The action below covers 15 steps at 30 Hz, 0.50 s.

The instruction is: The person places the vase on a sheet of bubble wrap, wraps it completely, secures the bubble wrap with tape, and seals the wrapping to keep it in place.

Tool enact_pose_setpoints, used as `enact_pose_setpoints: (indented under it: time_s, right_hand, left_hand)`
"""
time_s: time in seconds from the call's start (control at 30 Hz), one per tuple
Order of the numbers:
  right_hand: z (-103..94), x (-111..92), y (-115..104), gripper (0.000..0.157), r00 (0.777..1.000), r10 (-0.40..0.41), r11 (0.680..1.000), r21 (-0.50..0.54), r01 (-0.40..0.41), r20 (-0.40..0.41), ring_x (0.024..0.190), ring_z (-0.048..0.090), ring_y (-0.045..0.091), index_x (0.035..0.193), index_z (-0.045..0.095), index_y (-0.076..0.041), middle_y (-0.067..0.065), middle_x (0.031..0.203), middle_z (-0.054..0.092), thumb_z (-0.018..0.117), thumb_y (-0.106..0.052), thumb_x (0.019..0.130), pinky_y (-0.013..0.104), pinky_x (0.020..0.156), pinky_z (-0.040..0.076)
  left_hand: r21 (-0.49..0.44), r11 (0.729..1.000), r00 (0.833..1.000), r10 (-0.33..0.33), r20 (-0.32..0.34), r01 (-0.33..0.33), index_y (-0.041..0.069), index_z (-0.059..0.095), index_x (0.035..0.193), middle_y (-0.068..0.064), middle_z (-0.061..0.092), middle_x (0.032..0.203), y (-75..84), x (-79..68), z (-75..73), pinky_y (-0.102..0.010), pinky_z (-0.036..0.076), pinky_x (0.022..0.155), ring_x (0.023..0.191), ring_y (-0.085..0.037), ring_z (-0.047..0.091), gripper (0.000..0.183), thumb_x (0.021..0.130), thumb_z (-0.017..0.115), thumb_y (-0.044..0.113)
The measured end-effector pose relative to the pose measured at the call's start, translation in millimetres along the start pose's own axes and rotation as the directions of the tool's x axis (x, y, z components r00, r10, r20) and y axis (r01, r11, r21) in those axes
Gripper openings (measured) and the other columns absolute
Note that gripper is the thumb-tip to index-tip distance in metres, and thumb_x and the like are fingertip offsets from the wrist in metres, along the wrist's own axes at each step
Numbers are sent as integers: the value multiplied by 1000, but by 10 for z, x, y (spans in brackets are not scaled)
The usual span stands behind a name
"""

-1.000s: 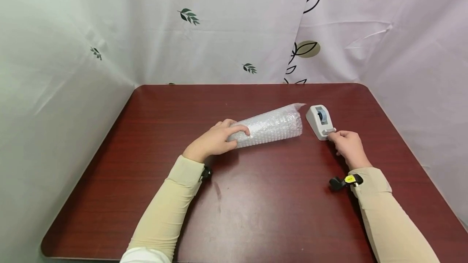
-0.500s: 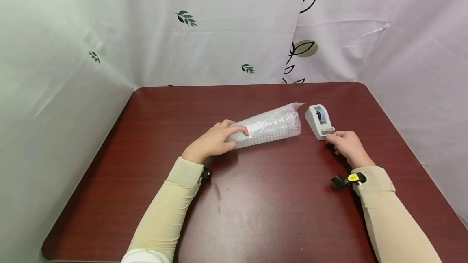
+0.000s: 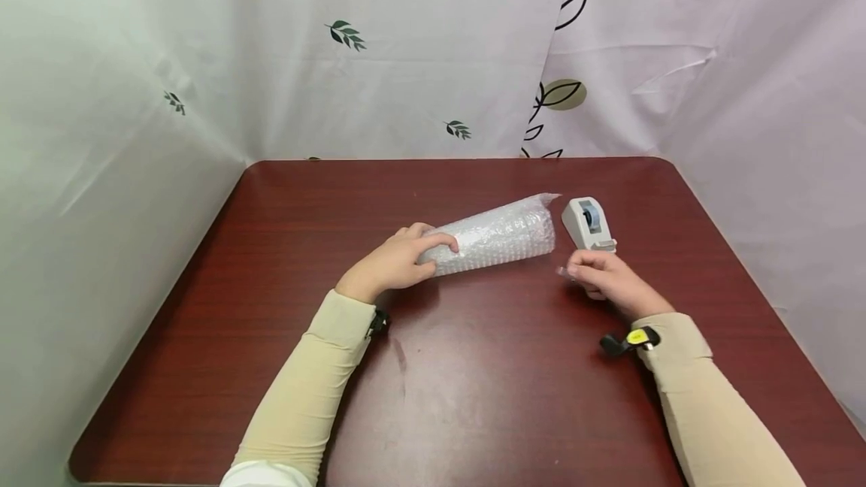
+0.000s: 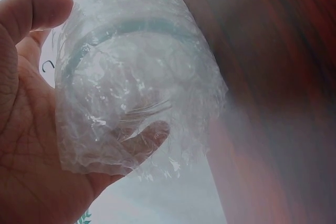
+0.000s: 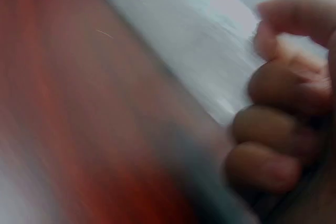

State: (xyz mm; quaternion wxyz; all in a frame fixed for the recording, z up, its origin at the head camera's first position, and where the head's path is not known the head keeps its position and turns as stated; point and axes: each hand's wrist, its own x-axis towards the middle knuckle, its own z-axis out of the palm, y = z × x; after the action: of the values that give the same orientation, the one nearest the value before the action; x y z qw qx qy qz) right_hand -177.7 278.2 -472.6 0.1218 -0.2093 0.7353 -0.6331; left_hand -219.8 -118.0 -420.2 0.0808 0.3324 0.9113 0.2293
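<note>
A cylindrical bundle in clear bubble wrap (image 3: 501,235) lies slanted on the table, its loose flap pointing to the far right. My left hand (image 3: 395,261) holds its left end, thumb and fingers curved round it. In the left wrist view, a teal ring (image 4: 131,26) shows through the bubble wrap (image 4: 126,87); what is inside is otherwise unclear. Between thumb and forefinger my right hand (image 3: 612,280) pinches a small clear piece of tape (image 3: 564,273), to the right of the bundle. Motion blurs the right hand (image 5: 283,103) in the right wrist view.
A white tape dispenser (image 3: 577,225) with a bluish roll stands just beyond my right hand. The dark red table (image 3: 473,382) has rounded corners. Pale curtains with leaf prints (image 3: 406,58) hang behind and along both sides.
My right hand has come away from the tape dispenser's front and moved left, carrying a small piece of tape towards the bundle. The left hand stays in place on the bubble wrap.
</note>
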Motion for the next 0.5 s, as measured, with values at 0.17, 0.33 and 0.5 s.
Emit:
enact_pose_setpoints:
  time_s: [0.17,0.33,0.5]
  right_hand:
    - [480,300,-62,8,978,-195,980,-53,191,-73,46,32,5,88,57,5,-10,60,41,57,6,96,31,39,24]
    - [848,567,-205,12,956,-201,979,-66,192,-212,48,35,2,92,59,13,-10,59,45,58,3,97,24,43,27]
    - [1053,771,-388,20,924,-119,989,-121,79,-364,46,31,3,93,63,11,-10,52,38,61,-9,99,22,46,25]
  left_hand:
    - [27,1000,1000,11,-5,-11,39,58,128,-9,45,141,-15,10,11,-44,42,91,124,-31,46,48,88,50,14]
    - [38,999,1000,13,-8,-12,38,58,129,-9,46,141,-21,4,21,-45,43,92,122,-31,47,47,87,53,16]
    - [43,999,1000,22,-20,-21,36,59,128,-11,48,139,-10,-7,8,-46,44,93,121,-33,49,46,87,57,17]
